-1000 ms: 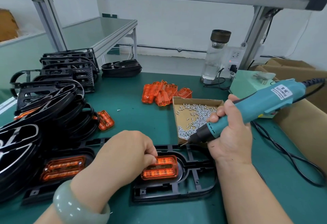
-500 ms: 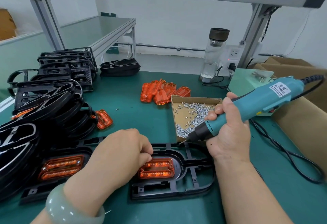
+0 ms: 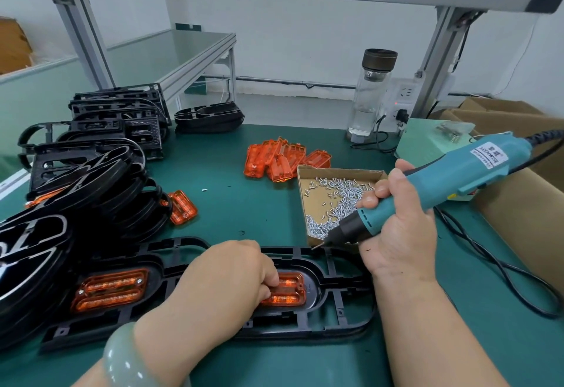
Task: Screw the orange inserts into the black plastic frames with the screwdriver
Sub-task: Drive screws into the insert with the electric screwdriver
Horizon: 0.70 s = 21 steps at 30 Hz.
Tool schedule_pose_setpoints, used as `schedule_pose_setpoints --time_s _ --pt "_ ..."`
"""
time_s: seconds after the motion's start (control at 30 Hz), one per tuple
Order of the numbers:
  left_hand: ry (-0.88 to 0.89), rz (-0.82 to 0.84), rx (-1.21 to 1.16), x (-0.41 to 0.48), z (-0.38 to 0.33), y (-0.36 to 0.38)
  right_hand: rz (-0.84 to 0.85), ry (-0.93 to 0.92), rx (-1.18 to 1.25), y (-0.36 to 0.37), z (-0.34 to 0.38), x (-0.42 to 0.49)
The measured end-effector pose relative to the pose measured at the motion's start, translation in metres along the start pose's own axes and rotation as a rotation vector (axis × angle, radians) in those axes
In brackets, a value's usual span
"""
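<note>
Green matting covered the workbench (image 3: 244, 212) under a grey aluminium rack, with a white wall behind. In the head view, a black plastic frame (image 3: 341, 322) lay flat at the near edge, and an orange insert (image 3: 288, 292) sat in its oval recess. The left hand (image 3: 222, 283), fingers curled, held down the insert's left end. The right hand (image 3: 396, 234) was wrapped around a teal screwdriver (image 3: 457, 173), tilted down to the left, its bit just over the frame's far rim. Whether it touched could not be told. Just beyond lay a cardboard tray (image 3: 300, 191) of small screws, and past it a heap of loose inserts (image 3: 280, 160). To the left, a second frame (image 3: 183, 244) held another insert (image 3: 110, 290), beside stacked black frames (image 3: 91, 179). A glass bottle (image 3: 370, 96) stood at the far right.
</note>
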<state>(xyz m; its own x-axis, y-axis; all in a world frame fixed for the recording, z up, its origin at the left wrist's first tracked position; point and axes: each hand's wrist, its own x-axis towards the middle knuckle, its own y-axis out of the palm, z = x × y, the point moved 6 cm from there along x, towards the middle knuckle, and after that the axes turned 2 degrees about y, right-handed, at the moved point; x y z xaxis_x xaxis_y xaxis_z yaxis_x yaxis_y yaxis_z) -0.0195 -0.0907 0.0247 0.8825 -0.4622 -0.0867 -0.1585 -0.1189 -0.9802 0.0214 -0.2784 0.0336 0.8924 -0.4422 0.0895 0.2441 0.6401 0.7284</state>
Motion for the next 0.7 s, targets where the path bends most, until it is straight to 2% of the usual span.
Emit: schedule_pose_setpoints --time_s 0.17,0.43,0.57,0.7 --pt "0.009 -0.025 -0.029 -0.002 -0.001 -0.001 -0.008 0.001 0.01 -0.001 0.001 0.0" --pt "-0.016 -0.271 -0.215 0.042 -0.004 -0.036 -0.011 -0.004 0.014 0.0 0.002 0.0" --pt "0.032 -0.233 -0.122 0.088 -0.02 -0.031 0.006 -0.021 -0.004 0.002 0.002 -0.001" --pt "-0.001 -0.165 0.102 0.114 -0.028 -0.017 0.021 -0.022 -0.003 0.002 0.0 0.0"
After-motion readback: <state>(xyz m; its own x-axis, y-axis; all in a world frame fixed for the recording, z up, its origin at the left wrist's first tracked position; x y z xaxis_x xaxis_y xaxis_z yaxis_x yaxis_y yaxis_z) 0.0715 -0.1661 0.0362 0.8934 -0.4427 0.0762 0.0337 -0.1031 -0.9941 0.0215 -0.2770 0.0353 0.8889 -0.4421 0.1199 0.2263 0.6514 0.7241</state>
